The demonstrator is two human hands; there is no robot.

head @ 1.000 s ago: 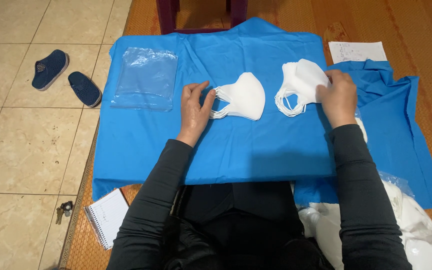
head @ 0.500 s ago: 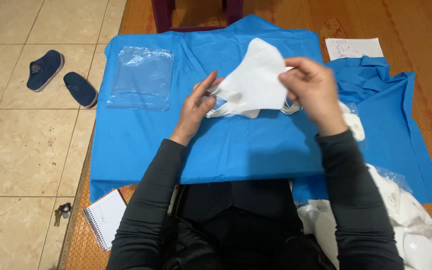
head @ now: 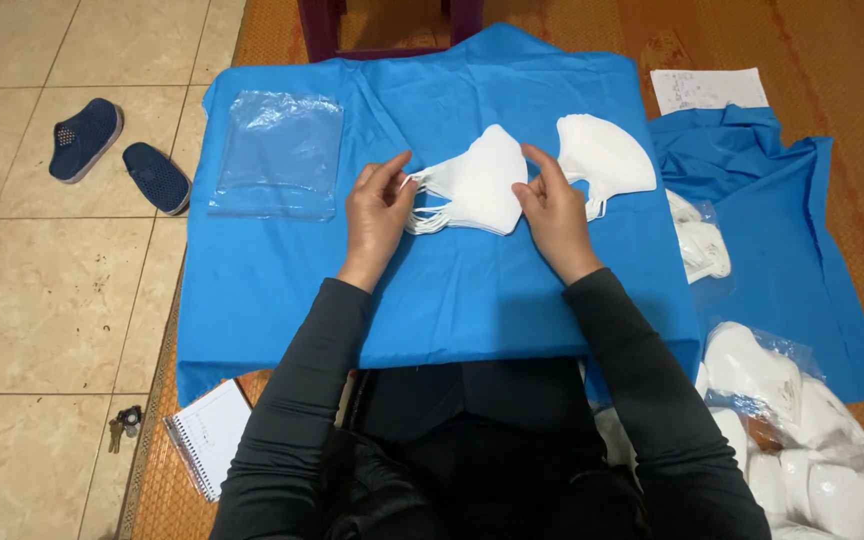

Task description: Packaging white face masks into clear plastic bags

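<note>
White folded fabric face masks (head: 472, 183) lie in a small stack at the middle of the blue cloth sheet (head: 452, 290) spread over the work surface, and both hands are on them. The left hand (head: 377, 215) pinches the thin ear loops at the stack's left edge between thumb and fingertips; the right hand (head: 550, 210) pinches the right edge the same way, so neither hand is clenched or released. A second white folded mask (head: 604, 155) lies just beside the right hand, touching or nearly touching the stack, I cannot tell which.

Judging from this, the main risk is the stack fanning apart: the grip is only at the two edges, so the middle layers could slide out of line. The loose loops on the left could also tangle or snag. The neighbouring mask might get dragged along by the right wrist. The clear flat plastic bag (head: 277, 155) lies well apart to the left, unlikely to interfere
</note>
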